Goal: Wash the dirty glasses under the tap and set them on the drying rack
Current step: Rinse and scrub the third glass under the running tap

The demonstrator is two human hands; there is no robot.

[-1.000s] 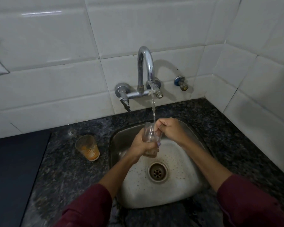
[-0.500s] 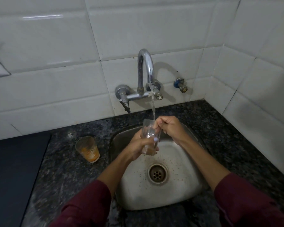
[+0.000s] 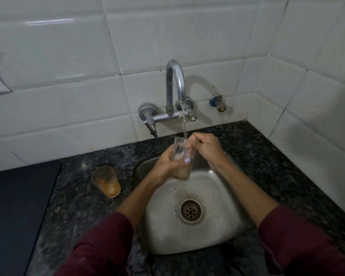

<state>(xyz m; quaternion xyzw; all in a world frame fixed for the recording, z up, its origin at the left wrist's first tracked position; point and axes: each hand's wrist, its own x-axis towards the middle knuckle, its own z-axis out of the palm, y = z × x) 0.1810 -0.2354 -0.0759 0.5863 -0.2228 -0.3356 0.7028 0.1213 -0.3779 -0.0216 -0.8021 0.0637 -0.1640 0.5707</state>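
Glass (image 3: 181, 156): upright under the tap (image 3: 176, 92), over the sink (image 3: 223, 232).
Left hand (image 3: 166, 164): wrapped round it.
Right hand (image 3: 204, 146): fingers curled into its rim.

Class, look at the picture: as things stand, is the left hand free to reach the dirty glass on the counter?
Probably not yet. The left hand grips the clear glass under the tap. The dirty glass stands on the counter to its left, with nothing between them.
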